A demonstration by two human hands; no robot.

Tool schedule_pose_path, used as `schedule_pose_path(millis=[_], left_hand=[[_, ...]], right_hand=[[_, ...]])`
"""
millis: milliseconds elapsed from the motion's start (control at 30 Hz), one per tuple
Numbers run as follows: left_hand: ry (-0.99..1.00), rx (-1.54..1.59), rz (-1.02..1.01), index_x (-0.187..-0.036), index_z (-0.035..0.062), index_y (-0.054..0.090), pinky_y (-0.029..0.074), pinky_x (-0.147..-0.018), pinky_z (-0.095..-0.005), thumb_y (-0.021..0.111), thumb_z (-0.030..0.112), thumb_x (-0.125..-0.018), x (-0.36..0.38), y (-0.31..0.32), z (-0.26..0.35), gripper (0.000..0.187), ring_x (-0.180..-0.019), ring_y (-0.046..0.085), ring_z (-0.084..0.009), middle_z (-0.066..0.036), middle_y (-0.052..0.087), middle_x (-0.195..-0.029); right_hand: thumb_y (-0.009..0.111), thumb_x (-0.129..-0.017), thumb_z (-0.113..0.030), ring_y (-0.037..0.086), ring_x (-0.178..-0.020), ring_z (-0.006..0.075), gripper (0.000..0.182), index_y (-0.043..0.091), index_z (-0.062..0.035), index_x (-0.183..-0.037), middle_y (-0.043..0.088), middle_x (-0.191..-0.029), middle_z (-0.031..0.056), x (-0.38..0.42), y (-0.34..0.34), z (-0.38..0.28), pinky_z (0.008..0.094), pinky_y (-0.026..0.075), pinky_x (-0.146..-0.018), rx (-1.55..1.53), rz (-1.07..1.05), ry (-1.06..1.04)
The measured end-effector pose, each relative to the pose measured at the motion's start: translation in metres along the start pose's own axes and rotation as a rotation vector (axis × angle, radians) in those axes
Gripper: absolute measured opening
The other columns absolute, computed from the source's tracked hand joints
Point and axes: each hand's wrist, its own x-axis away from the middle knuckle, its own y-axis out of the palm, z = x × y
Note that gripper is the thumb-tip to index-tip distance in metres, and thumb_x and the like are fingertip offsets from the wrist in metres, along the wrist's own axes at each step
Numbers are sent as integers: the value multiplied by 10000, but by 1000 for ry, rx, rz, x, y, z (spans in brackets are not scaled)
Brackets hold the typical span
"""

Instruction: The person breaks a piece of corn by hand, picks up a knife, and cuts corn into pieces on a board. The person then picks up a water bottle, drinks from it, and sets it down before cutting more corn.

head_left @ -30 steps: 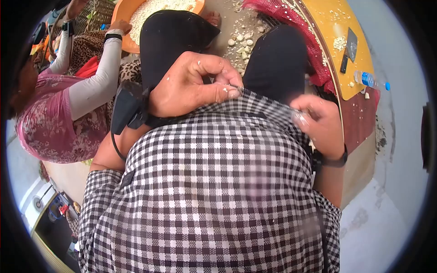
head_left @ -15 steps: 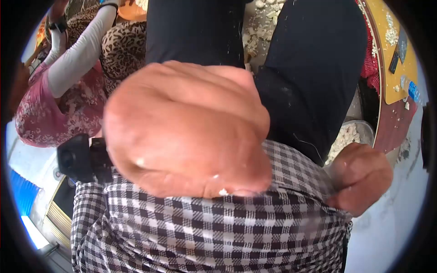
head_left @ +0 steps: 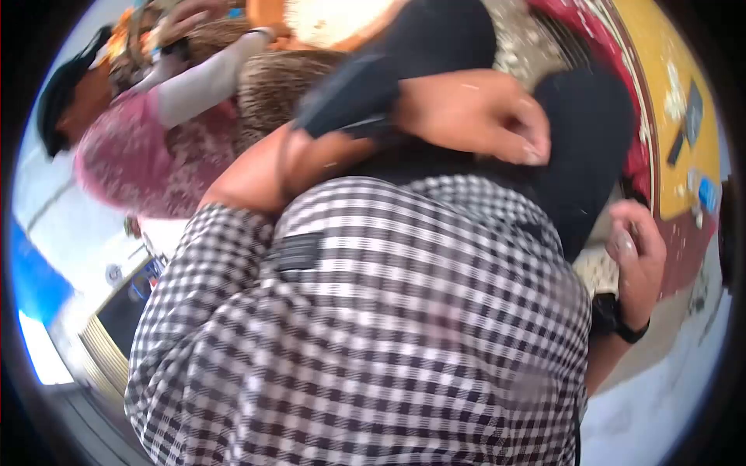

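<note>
My left hand (head_left: 474,116) hangs over my dark trousers (head_left: 583,116), its fingers curled and the thumb close to a fingertip. Pale specks stick to those fingertips; motion blur hides whether anything lies between them. A wide black strap (head_left: 350,101) circles that wrist. At the right side, my right hand (head_left: 641,252) is raised with loosely bent fingers apart, holding nothing that I can see. It wears a black wristband (head_left: 619,317). Just beside it, partly covered, are whitish pieces (head_left: 597,270). My checked shirt (head_left: 404,311) fills the lower middle.
To the left sits a person in a pink floral top (head_left: 124,163) with light sleeves. An orange tub (head_left: 266,19) with pale contents stands at the top. On the right, a yellow board (head_left: 645,46) carries white crumbs, a dark-handled blade (head_left: 691,120) and a blue-labelled bottle (head_left: 707,193).
My left hand has dropped from close before the camera to above my lap. The right hand has risen slightly and its fingers have opened. My view has shifted, showing more of the other person.
</note>
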Motion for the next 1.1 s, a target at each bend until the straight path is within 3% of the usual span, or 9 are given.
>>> schedule_pose_path(millis=[167, 300, 400, 467, 733, 833, 867, 967, 1100], left_hand=[[62, -708, 23, -914, 2, 694, 513, -761, -384, 663, 221, -856, -88, -46, -12, 228, -814, 663, -261, -132, 689, -846], [18, -973, 207, -918, 4, 690, 509, -752, -376, 660, 216, -858, -127, -63, -30, 223, -804, 654, -253, -123, 680, -839], [61, -926, 303, -921, 5, 686, 505, -745, -370, 657, 213, -859, -124, -57, -26, 219, -796, 647, -248, -116, 673, -833], [102, -842, 353, -922, 5, 684, 503, -741, -366, 655, 211, -860, -114, -51, -21, 217, -791, 643, -244, -112, 668, -829], [310, -382, 446, -930, 8, 676, 495, -722, -350, 647, 202, -863, -61, -13, -2, 208, -769, 625, -230, -94, 650, -815], [330, -305, 476, -933, 8, 672, 491, -715, -344, 645, 198, -864, -46, -8, -1, 204, -761, 618, -225, -87, 643, -809], [347, -281, 476, -934, 9, 671, 490, -713, -342, 644, 197, -864, -46, -6, -1, 203, -759, 616, -223, -85, 640, -807], [401, -229, 493, -937, 10, 668, 487, -706, -336, 641, 194, -865, -38, -4, 0, 200, -751, 610, -217, -78, 633, -802], [440, -154, 540, -941, 11, 664, 483, -696, -328, 637, 190, -867, -24, -5, -3, 195, -740, 601, -210, -69, 624, -794]], right_hand=[[525, -938, -93, 419, -591, 23, 109, 603, -41, -995, 470, -690, -47, -16, -9, 19, 173, 327, -529, -26, 171, -21], [491, -967, -61, 419, -588, 47, 87, 560, -34, -1012, 458, -711, -19, -26, 7, 25, 191, 346, -521, -260, 1, -8], [497, -971, -88, 399, -541, 40, 77, 560, -51, -996, 446, -669, -25, -39, 30, 43, 193, 332, -477, -259, -112, 88], [501, -979, -116, 372, -490, 28, 87, 561, -54, -982, 444, -652, -31, -43, 47, 58, 177, 286, -427, -49, 20, -40], [510, -984, -163, 377, -484, 42, 142, 572, -36, -996, 443, -643, -5, -43, 42, 82, 189, 283, -409, -166, 161, 8], [530, -940, -173, 522, -665, 119, 195, 620, -11, -1003, 617, -837, 56, -40, 67, 25, 236, 404, -564, 94, 148, 140], [509, -950, -197, 591, -709, 181, 246, 627, 7, -1020, 650, -860, 89, -42, 60, 38, 300, 486, -664, 334, 153, -30], [564, -902, -166, 450, -512, 103, 170, 542, -61, -770, 476, -613, 14, -60, 29, 111, 238, 336, -461, 427, 227, -140], [507, -950, -167, 533, -664, 107, 168, 560, -21, -1014, 563, -790, 40, -29, 14, 92, 226, 410, -559, 343, 197, 15]])
